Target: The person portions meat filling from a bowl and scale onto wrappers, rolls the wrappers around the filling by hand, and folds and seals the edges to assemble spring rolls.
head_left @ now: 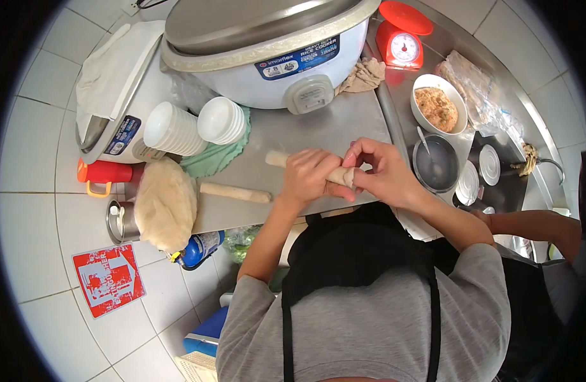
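Note:
My left hand [307, 173] is wrapped around a pale dough roll [277, 158], whose far end sticks out on the left. At the roll's other end, the fingers of my right hand [383, 172] are closed in a pinch on the dough. Left of my hands, a second dough roll [235, 192] lies flat on the steel counter [306, 121]. Beyond it, a big pale lump that looks like dough [167, 202] sits at the counter's left edge. My fingers partly hide the held roll.
Behind stand a large rice cooker [242, 79], stacked white bowls [173, 129] and a green cloth [220, 153]. To the right are a red scale [404, 44], a bowl of filling [436, 108] and a dark bowl [436, 164] with a spoon. A co-worker's arm [528, 226] reaches in at right.

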Demonstrator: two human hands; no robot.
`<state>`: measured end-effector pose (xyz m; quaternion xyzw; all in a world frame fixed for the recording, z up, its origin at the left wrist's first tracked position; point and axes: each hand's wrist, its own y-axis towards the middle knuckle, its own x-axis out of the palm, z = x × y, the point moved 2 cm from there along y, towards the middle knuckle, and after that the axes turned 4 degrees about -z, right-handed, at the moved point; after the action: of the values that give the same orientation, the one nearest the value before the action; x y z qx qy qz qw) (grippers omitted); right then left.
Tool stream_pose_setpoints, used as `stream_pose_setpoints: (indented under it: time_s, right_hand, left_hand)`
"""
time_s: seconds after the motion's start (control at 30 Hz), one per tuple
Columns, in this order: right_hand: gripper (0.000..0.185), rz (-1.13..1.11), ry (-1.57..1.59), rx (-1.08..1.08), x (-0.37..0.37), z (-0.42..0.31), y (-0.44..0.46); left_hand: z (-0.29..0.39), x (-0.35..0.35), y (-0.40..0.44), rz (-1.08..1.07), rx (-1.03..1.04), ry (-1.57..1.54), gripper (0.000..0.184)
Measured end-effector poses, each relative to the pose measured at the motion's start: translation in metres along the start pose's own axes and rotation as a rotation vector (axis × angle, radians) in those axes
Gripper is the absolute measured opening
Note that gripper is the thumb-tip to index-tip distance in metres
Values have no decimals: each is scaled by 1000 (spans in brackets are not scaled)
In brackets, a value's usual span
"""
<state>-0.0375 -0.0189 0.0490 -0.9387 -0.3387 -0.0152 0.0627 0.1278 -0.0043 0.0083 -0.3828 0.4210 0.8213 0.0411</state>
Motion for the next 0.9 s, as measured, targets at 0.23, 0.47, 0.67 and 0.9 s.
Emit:
stream_pose_setpoints:
  time_s: [0.23,0.47,0.67,0.9]
  right_hand:
    - [7,71,-78,-112,-4,-3,1]
    - [9,-149,-13,-95,-14,-14,9]
    - [5,-333,-350,-290,-18,-41,14]
    - [10,-471,-402,-426,-26,-44,20]
  left_hand:
    - [-2,6,-1,41,-221,-332,68]
    - [4,5,-2,-67,-436,-767,72]
    - [14,2,0,-181,-468,-900,73]
    - [16,2,-4,-190,-522,-1089,62]
